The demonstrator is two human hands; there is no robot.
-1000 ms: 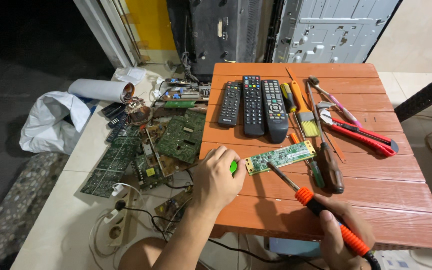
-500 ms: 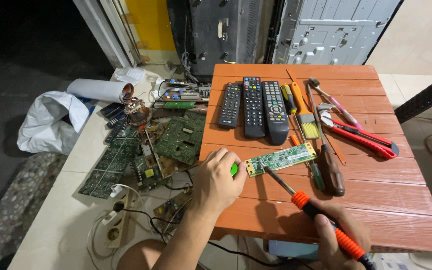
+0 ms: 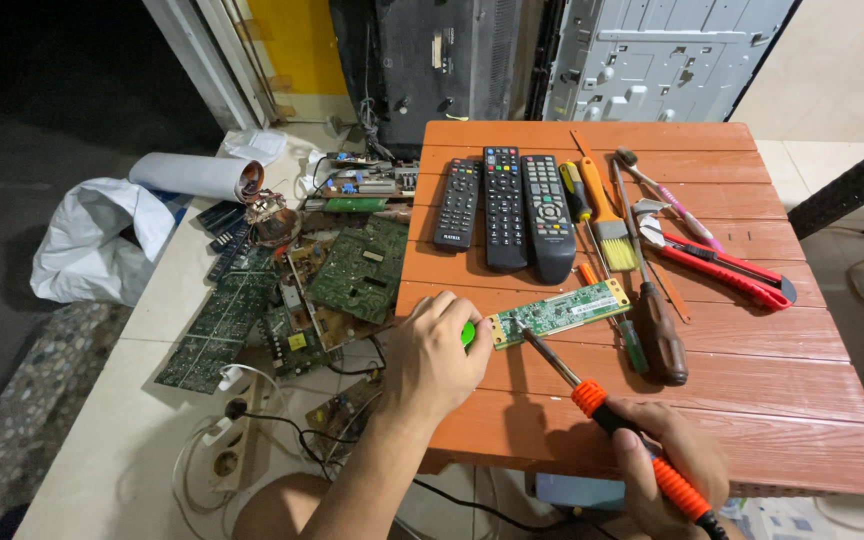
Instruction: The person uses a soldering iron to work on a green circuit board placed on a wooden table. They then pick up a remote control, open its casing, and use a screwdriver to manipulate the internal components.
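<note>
Lying in a loose heap on the pale floor at the far left, several bare circuit boards sit near a white plastic bag and a power strip. On the low red-brown table, the left hand is curled over a small green object, fingertips pressing down beside the end of the narrow green board, apparently to pin it steady. The right hand is closed round the orange grip of a soldering iron, whose tip touches the board's left end. Three black remotes lie side by side behind; further right, one yellow brush, one dark-handled screwdriver and one red-handled cutter rest within reach.
</note>
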